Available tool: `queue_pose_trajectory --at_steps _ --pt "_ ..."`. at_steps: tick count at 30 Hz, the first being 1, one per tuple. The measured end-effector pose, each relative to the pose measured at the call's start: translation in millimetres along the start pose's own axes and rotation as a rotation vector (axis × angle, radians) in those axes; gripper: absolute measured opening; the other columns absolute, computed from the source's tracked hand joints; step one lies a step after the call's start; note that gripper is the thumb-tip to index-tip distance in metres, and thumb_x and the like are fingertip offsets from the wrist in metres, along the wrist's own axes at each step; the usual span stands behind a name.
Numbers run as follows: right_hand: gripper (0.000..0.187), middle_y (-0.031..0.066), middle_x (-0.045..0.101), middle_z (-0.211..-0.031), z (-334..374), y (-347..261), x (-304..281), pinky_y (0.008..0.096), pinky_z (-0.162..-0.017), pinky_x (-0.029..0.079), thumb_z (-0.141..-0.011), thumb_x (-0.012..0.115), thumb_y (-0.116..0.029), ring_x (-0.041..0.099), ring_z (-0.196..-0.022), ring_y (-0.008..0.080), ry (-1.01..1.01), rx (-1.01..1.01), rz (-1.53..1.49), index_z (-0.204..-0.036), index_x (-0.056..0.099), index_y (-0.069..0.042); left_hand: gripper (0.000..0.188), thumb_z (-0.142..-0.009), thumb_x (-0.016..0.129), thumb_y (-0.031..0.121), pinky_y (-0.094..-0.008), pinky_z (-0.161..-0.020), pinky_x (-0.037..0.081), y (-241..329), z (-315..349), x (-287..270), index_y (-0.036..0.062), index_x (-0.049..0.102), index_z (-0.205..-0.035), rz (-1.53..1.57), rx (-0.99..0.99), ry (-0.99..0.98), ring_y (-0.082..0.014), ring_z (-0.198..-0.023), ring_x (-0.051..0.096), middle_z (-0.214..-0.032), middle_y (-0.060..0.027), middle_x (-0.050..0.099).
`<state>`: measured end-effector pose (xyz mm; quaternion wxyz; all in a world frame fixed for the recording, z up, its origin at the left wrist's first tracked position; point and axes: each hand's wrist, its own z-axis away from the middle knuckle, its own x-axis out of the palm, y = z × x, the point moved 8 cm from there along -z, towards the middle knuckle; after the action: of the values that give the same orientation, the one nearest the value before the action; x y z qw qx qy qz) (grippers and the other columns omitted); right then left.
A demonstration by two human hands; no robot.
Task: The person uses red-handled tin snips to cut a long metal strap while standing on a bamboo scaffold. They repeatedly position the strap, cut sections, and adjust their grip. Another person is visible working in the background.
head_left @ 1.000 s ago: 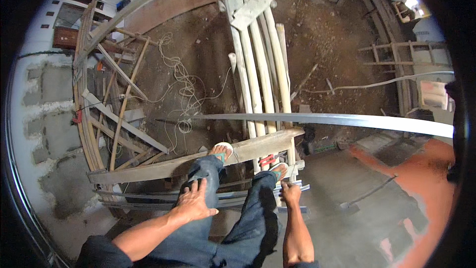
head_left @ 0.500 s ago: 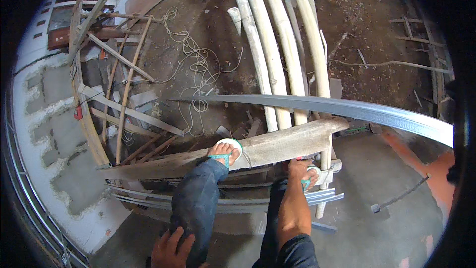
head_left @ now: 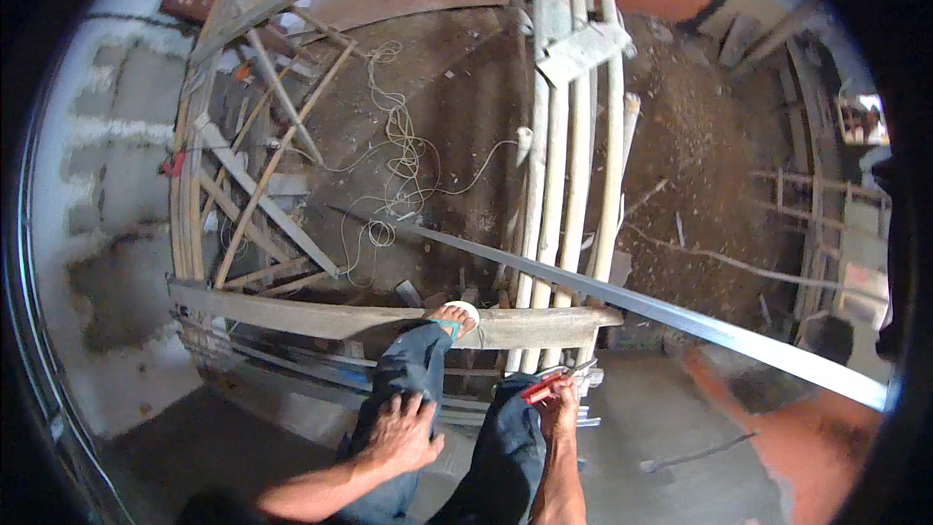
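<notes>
My left hand point(head_left: 400, 433) rests flat on my left thigh, fingers spread, holding nothing. My right hand point(head_left: 556, 397) is closed around a red-handled tool point(head_left: 544, 386) by my right knee. I stand in blue trousers with one sandalled foot point(head_left: 455, 316) on a wooden plank point(head_left: 321, 314) high above the ground. A long metal strip point(head_left: 641, 306) runs from the centre out to the right, just past the right hand.
Several pale vertical poles point(head_left: 559, 194) rise from the plank. Timber scaffold braces point(head_left: 258, 185) stand at left beside a grey block wall point(head_left: 107, 194). Loose white cable point(head_left: 394, 175) lies on the dirt ground far below. Orange surface at lower right point(head_left: 807, 447).
The view has swung. My left hand came back up onto the thigh. My right hand moved lower, away from the plank, and the red-handled tool now shows in it.
</notes>
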<state>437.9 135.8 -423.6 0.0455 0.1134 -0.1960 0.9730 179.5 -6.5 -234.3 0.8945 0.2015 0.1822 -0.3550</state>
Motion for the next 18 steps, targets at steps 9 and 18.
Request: queue_pose_trajectory --at_steps 9,18 --pt "0.027 0.0086 0.068 -0.098 183 -110 213 0.0485 -0.092 0.057 -0.087 0.067 -0.012 0.068 -0.096 0.0311 -0.349 -0.124 -0.061 -0.113 0.061 -0.009 0.051 -0.097 0.073 0.040 -0.0391 -0.085 0.058 30 71 -79 -0.0026 0.065 -0.124 1.297 0.200 0.422 -0.0294 -0.096 0.074 -0.106 -0.0183 0.075" --pt "0.018 0.0038 0.060 -0.079 264 -114 250 0.0353 -0.060 0.054 -0.089 0.061 -0.023 0.063 -0.066 0.0204 -0.119 -0.256 0.342 -0.103 0.056 -0.012 0.047 -0.098 0.073 0.035 -0.0315 -0.082 0.056 89 143 -57 0.0002 0.067 -0.130 1.842 0.067 0.121 -0.0166 -0.099 0.069 -0.110 -0.0092 0.074"
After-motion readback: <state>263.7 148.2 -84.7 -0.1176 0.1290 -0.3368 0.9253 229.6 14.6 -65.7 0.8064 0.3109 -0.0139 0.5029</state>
